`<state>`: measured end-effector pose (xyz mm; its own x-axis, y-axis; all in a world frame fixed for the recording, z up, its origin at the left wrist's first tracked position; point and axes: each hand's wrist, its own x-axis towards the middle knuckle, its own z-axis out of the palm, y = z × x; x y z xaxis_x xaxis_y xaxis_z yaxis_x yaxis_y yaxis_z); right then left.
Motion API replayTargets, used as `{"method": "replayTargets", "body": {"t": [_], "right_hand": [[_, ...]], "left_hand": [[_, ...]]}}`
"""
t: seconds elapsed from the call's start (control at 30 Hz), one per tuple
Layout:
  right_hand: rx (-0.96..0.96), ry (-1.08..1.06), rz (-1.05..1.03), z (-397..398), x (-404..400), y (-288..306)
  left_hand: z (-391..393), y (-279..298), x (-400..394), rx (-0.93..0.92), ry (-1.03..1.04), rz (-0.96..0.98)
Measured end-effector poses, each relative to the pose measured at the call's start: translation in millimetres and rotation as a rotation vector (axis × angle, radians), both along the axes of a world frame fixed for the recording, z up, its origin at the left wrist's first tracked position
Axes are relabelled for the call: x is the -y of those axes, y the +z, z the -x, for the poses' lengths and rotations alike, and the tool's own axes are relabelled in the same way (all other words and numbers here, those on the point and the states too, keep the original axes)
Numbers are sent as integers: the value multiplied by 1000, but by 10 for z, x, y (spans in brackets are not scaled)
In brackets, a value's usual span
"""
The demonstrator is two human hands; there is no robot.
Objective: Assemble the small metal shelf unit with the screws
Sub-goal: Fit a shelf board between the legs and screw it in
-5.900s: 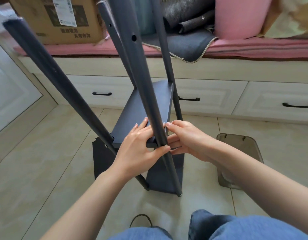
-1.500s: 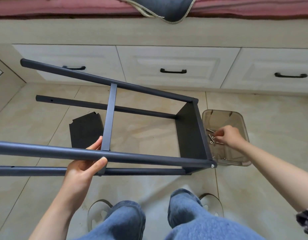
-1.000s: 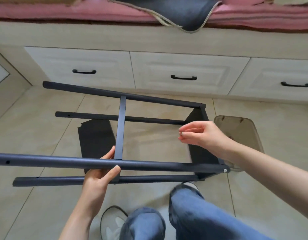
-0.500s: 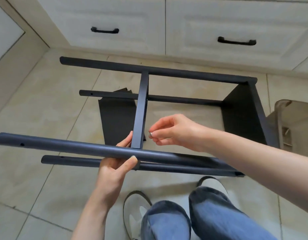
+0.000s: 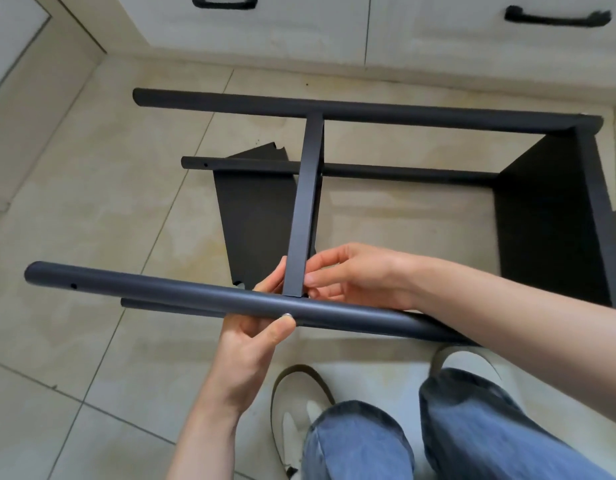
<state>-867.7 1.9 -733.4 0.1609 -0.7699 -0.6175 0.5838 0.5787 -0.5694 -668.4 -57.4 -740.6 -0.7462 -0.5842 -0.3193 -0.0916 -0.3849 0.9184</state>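
Pole (image 5: 161,294) in left grip (image 5: 254,327), right grip (image 5: 351,275) beside

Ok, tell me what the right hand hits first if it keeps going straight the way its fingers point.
The right hand points left, fingertips already at the edge of the thin shelf panel where it joins the near pole. It would likely press into that panel first; the left hand's fingers sit just beyond. Depth is unclear.

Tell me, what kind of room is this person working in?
Probably a room in a home. The floor is beige tile, white drawers with black handles run along the wall, and the person crouches in jeans, not at a workbench.
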Motion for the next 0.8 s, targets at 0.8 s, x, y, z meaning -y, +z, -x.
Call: {"method": "replayTargets", "body": {"t": [0.8], "right_hand": [[-21,174,-26,-66,83,-162]], "left_hand": [[-70,-187,-1,-53,27,-120]]}}
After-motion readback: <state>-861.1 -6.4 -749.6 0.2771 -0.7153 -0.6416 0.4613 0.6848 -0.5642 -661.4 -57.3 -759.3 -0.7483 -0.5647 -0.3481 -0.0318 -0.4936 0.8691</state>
